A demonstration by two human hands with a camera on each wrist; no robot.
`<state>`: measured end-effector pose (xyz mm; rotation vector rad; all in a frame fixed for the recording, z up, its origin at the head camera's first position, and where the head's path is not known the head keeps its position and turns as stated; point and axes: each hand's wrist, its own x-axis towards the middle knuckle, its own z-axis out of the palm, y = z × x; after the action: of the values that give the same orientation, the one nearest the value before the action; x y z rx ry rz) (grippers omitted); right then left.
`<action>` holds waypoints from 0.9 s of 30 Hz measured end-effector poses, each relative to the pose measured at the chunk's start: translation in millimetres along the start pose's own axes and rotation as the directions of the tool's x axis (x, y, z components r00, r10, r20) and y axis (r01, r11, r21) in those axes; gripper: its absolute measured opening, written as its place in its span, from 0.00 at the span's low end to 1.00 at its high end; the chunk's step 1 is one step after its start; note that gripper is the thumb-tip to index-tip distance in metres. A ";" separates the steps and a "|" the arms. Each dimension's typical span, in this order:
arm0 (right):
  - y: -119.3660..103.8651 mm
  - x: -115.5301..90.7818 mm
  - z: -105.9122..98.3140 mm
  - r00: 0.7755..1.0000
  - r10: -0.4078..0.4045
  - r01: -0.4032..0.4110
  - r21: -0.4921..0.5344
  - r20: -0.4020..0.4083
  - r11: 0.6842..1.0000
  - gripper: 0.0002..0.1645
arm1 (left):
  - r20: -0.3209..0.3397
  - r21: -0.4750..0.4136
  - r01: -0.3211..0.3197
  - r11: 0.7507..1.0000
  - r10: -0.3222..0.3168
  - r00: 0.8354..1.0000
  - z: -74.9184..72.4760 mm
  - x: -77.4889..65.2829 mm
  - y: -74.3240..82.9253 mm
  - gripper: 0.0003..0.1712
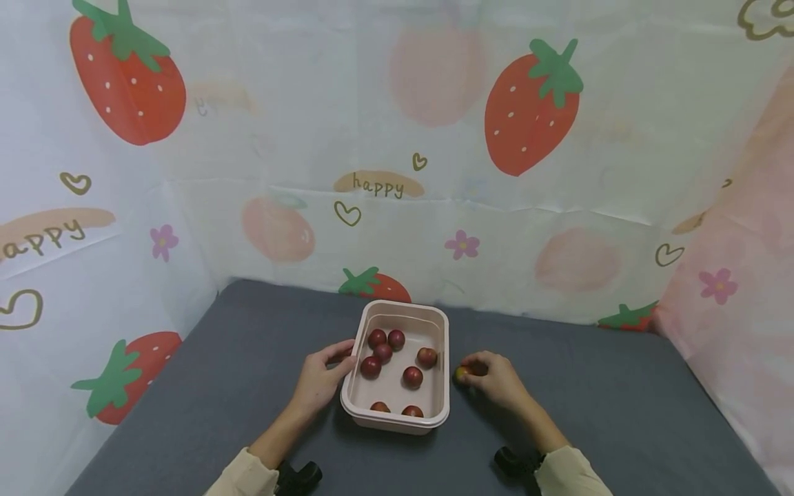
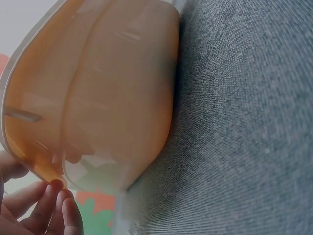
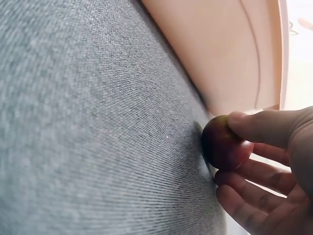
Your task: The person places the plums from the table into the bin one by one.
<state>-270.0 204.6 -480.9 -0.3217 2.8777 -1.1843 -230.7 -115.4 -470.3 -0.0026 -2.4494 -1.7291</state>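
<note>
A pale pink plastic container stands on the dark grey cloth with several dark red plums inside it. My left hand holds its left rim, and in the left wrist view the fingertips sit just under that rim. Right of the container, my right hand pinches one plum between thumb and fingers. This plum shows a yellowish patch in the head view. It is down at the cloth, close beside the container wall.
Grey cloth covers the table. A white curtain printed with strawberries rises behind it and on the left, and a pinkish one on the right. Black wrist mounts sit near both cuffs.
</note>
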 end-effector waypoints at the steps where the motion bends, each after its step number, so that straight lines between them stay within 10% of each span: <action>1: -0.1 -0.2 0.6 1.000 0.003 -0.003 0.002 -0.003 1.000 0.12 | 0.000 0.002 0.000 1.000 0.000 1.000 0.0 -0.2 -0.1 0.21; 27: 1.5 -2.3 -3.1 0.999 -0.032 0.032 0.016 -0.031 0.999 0.12 | -0.005 0.021 -0.025 0.999 0.025 1.000 0.3 0.5 2.3 0.21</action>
<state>-268.3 208.3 -479.9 -0.3539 2.8975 -1.2277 -231.0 -114.5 -468.2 -0.0257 -2.4529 -1.6910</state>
